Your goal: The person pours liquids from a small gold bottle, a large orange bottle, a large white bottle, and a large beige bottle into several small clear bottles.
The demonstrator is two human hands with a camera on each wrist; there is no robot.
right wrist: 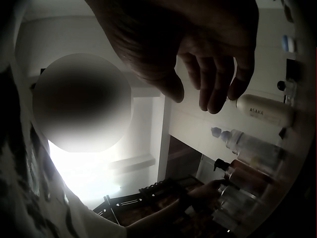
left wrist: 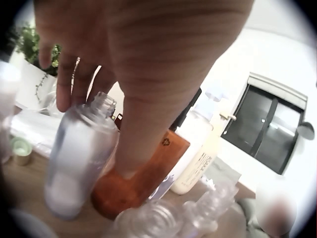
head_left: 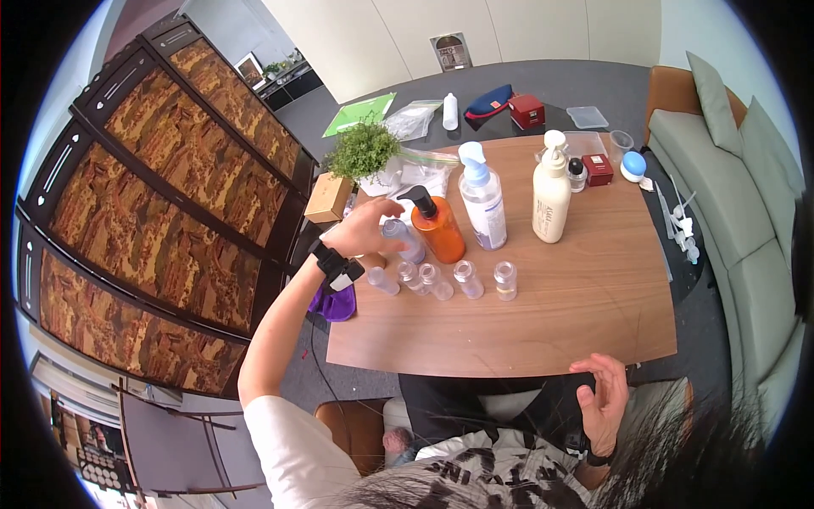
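Observation:
My left hand (head_left: 366, 231) reaches over the table's left side, at an open-necked clear bottle (head_left: 407, 243). In the left wrist view that bottle (left wrist: 79, 158) stands upright, with spread fingers behind its neck and the thumb on its other side, in front of an orange pump bottle (left wrist: 173, 153). To the right stand a clear pump bottle with a pale blue head (head_left: 483, 208) and a cream pump bottle (head_left: 551, 204). Several small clear bottles (head_left: 468, 280) form a row nearer me. My right hand (head_left: 604, 399) hovers by the table's front edge, fingers loosely bent, holding nothing.
A potted plant (head_left: 363, 153) and a cardboard box (head_left: 329, 198) are at the left edge of the wooden table (head_left: 509, 335). Plastic bags (head_left: 428, 170) lie behind the bottles. Toward the back right are a dark-capped jar (head_left: 577, 176), a red box (head_left: 599, 170) and a clear cup (head_left: 621, 142).

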